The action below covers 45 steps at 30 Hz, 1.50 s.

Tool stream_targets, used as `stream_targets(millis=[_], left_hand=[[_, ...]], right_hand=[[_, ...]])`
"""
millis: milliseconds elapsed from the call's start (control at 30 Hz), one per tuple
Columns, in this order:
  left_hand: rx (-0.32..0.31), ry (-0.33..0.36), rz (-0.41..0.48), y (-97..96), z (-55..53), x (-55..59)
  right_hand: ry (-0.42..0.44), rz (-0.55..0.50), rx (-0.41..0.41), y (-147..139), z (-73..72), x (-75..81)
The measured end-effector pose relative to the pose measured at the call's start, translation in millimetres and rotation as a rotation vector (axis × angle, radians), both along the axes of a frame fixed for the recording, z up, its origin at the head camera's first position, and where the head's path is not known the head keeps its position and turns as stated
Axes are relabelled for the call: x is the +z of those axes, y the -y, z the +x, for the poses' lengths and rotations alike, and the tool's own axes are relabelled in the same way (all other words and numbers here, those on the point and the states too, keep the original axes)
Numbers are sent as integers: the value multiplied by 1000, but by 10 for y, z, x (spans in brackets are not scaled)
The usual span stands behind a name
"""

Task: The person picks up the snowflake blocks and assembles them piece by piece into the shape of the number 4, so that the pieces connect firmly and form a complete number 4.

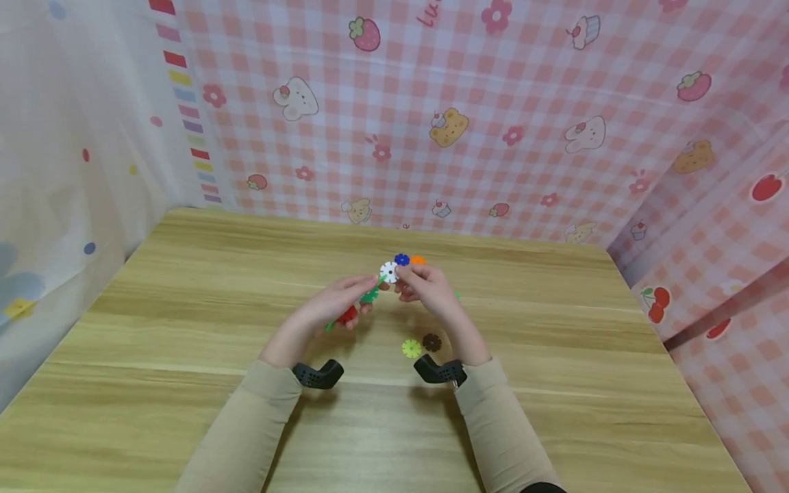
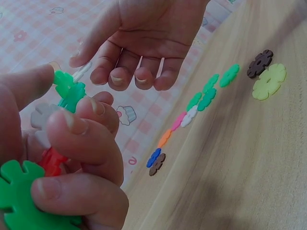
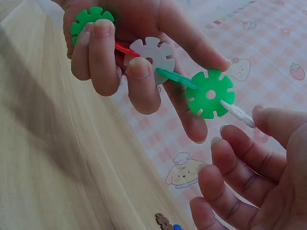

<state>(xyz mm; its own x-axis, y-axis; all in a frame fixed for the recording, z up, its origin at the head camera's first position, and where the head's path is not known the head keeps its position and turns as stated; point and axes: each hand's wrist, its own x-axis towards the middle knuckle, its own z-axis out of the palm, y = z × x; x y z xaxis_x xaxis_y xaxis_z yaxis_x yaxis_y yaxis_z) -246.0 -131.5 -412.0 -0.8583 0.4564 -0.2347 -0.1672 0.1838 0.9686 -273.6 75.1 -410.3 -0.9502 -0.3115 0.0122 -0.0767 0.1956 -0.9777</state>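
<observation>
My left hand (image 1: 335,301) holds a chain of slotted snowflake discs across its palm and fingers. In the right wrist view the chain runs from a green disc (image 3: 79,24) through a red disc (image 3: 127,49), a translucent whitish disc (image 3: 163,50) and a teal disc (image 3: 172,76) to a bright green disc (image 3: 201,103). A white disc (image 3: 237,114) sits in a slot at the chain's far end, seen edge-on there. My right hand (image 1: 431,291) has its thumb on that white disc and the index finger close behind it; the other fingers are loosely bent.
On the wooden table (image 1: 185,329), a yellow disc (image 1: 411,348) and a dark brown disc (image 1: 432,342) lie near my right wrist. Beyond my hands are more loose discs, including a blue disc (image 1: 402,259), an orange disc (image 2: 164,138) and several green ones. Patterned cloth (image 1: 493,89) hangs behind.
</observation>
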Motion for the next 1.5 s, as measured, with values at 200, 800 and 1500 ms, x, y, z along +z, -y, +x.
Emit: stream_targets(millis=[200, 800, 1500], left_hand=[[-11, -9, 7, -2, 4, 2], [-4, -11, -16, -8, 20, 4], [-5, -12, -11, -10, 19, 2]], right_hand=[[21, -31, -46, -99, -31, -5], [-30, 416, -49, -733, -232, -263], [-77, 579, -30, -694, -285, -429]])
